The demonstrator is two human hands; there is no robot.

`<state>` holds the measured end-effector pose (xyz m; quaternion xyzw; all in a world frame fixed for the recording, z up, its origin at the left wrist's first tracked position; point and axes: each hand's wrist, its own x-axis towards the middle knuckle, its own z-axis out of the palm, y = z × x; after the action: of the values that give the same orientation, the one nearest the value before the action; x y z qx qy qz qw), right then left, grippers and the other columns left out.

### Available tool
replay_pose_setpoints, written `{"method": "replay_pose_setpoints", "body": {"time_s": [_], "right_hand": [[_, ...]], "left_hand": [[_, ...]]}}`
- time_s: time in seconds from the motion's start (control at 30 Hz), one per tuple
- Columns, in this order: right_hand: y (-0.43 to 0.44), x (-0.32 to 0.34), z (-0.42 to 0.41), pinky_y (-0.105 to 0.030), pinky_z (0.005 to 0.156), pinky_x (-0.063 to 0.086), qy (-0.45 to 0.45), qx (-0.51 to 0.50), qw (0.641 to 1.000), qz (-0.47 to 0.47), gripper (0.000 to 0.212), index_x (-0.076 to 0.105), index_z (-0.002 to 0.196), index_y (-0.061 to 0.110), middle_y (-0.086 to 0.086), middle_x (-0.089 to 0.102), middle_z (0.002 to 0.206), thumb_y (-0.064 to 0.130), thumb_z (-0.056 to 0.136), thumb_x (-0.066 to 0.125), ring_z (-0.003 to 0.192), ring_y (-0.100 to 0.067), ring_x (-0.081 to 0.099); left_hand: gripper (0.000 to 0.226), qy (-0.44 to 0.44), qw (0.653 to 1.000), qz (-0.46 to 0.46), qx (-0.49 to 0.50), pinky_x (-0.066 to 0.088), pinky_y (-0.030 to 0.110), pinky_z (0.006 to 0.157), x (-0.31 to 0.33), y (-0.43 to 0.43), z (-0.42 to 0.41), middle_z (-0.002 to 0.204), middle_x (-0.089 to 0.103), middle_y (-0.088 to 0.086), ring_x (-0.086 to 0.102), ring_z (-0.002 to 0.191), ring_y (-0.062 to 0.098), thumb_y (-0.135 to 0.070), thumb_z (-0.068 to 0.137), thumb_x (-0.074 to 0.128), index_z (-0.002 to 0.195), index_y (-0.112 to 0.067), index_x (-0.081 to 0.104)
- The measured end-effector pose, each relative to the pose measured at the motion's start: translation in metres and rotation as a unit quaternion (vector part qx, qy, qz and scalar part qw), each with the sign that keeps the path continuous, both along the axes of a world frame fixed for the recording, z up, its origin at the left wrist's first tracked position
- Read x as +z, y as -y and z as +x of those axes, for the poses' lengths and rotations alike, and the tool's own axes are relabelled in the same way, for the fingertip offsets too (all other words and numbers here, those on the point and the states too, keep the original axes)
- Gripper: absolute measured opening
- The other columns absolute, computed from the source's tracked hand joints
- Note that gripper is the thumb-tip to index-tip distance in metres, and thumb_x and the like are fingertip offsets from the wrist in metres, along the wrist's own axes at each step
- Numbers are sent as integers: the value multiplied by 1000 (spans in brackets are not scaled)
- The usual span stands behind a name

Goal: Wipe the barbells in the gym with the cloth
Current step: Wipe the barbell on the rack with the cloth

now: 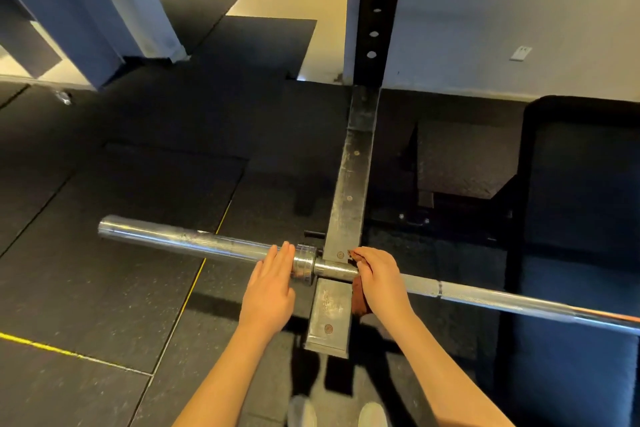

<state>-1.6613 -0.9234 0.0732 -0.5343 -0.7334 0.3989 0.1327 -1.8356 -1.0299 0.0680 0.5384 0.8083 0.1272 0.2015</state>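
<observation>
Gripping the cloth (360, 300) around the barbell (194, 241), right fingers (374, 263) curl; left fingers (281, 256) lie flat.

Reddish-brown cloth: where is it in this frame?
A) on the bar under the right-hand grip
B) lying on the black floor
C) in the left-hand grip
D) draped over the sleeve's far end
A: the right-hand grip curls round the reddish-brown cloth on the silver steel barbell beside the grey rack arm; the left-hand grip lies flat, empty.
</observation>
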Motion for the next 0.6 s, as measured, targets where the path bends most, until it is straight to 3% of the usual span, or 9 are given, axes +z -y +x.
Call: {"method": "replay_pose_setpoints", "body": {"time_s": [0.2, 0.33, 0.43, 0.53, 0.6], "right_hand": [[4, 16, -45, -24, 102, 37, -74, -35, 997, 1, 37, 50, 138, 20, 4, 50, 135, 23, 101, 49, 120, -8, 47], [19, 0, -91, -31, 108, 38, -19, 38, 997, 66, 32, 57, 131, 23, 7, 55, 132, 26, 100, 52, 123, -9, 47], [9, -18, -111, -34, 97, 45, 28, 24, 995, 95, 22, 65, 114, 21, 5, 62, 115, 24, 98, 50, 111, -13, 52], [-13, -14, -123, -27, 84, 44, 61, 17, 997, 35, 17, 65, 104, 20, 4, 61, 102, 25, 97, 50, 99, -13, 54], [-14, -12, -122, -21, 79, 39, 39, 18, 999, 32, 13, 65, 101, 20, 5, 59, 100, 25, 96, 55, 97, -13, 54]], "left_hand": [[73, -26, 999, -23, -18, -2, 34, 120, -1, -19, -11, 164, 3, -4, -3, 150, 15, -8, 95, 43, 156, -21, 5], [73, -88, 993, -66, -43, -5, 41, 119, -8, -21, -41, 164, -4, -1, -5, 150, 17, -17, 97, 45, 156, -19, 2], [82, -141, 986, -25, -82, 10, 45, 119, -15, -18, -65, 162, 14, 2, 14, 149, 20, -24, 89, 63, 155, -18, 16], [78, -129, 980, -58, -139, 1, 42, 120, -16, -28, -81, 162, 15, -2, 10, 149, 18, -33, 95, 56, 156, -21, 8], [75, -136, 977, -54, -154, 7, 38, 119, -15, -39, -88, 155, 28, -4, 22, 144, 16, -38, 93, 58, 154, -22, 16]]}}
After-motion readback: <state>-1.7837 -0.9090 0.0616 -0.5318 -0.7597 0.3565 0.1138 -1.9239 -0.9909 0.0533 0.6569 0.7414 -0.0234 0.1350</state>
